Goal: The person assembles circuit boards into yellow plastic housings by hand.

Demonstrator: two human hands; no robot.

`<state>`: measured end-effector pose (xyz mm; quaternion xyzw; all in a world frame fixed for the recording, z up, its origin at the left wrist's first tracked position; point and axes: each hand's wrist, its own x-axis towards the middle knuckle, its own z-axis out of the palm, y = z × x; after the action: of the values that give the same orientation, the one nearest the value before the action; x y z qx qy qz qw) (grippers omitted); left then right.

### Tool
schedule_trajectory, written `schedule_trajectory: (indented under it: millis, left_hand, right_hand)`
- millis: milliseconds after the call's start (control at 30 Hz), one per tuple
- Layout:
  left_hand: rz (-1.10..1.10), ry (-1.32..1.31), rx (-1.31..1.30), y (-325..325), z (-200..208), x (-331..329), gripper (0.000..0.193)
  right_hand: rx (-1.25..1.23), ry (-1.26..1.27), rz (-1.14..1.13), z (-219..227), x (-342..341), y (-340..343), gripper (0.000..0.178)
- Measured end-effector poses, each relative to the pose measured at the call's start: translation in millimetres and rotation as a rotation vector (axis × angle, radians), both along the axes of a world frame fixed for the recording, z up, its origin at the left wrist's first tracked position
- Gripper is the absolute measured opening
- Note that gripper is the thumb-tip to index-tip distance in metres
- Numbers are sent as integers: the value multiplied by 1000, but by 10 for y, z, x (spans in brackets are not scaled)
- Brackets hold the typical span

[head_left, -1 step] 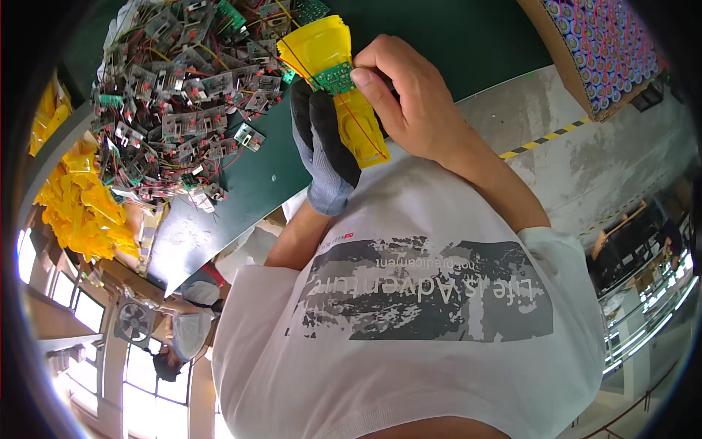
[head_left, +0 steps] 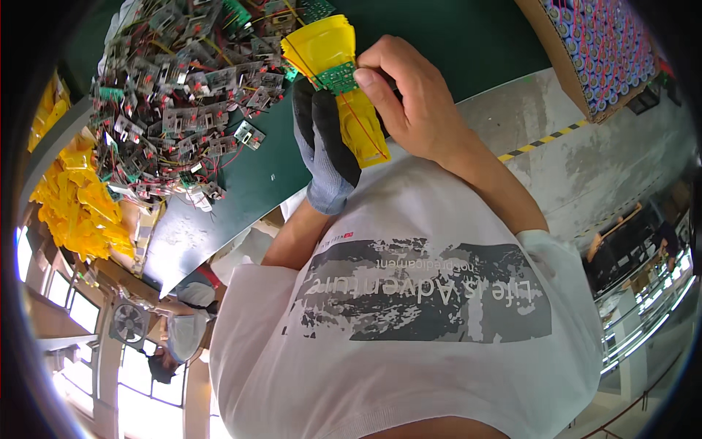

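In front of my chest, my left hand [head_left: 325, 150], in a grey and black glove, is wrapped round a yellow plastic housing [head_left: 322, 44] with a flared far end. A small green circuit board [head_left: 338, 77] lies across the housing's middle. One thin red wire [head_left: 360, 123] runs from the board toward the near end. My bare right hand [head_left: 420, 106] pinches at the right edge of the board and housing, thumb against the board; its curled fingers hide exactly what they grip. Left of the gloved hand spreads a heap of wired circuit boards with clear plastic parts [head_left: 183, 102].
The dark green tabletop [head_left: 248, 175] lies beneath. Yellow plastic parts [head_left: 80, 205] are piled at far left beyond a grey rim. A cardboard box [head_left: 578, 80] of blue cylindrical cells stands at far right. Another person [head_left: 186, 333] and a fan [head_left: 131, 322] appear at lower left.
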<state>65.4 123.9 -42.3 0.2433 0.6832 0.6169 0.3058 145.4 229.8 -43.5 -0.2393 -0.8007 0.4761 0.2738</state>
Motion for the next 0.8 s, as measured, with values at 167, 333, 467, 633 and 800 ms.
schedule_trajectory:
  millis: [167,333,467,633,800]
  left_hand:
    - [15,-647,312,-15,89,88,31]
    - [134,-375,298,-292,110,-44,30]
    - [131,-36,222,-575,210,-191,30]
    - [104,371,110,-873,261,-488,30]
    - [71,769,-55,-1474,436,-772,29]
  right_hand:
    - [-33,25,-121,3,143,4,18]
    - [109,284,-148,72,240,-217,34]
    - [203,39,104,185,177,-452,51]
    - [195,-40,299,209,-127,-621,55]
    - [290,-152,371,201,-404,-656,57]
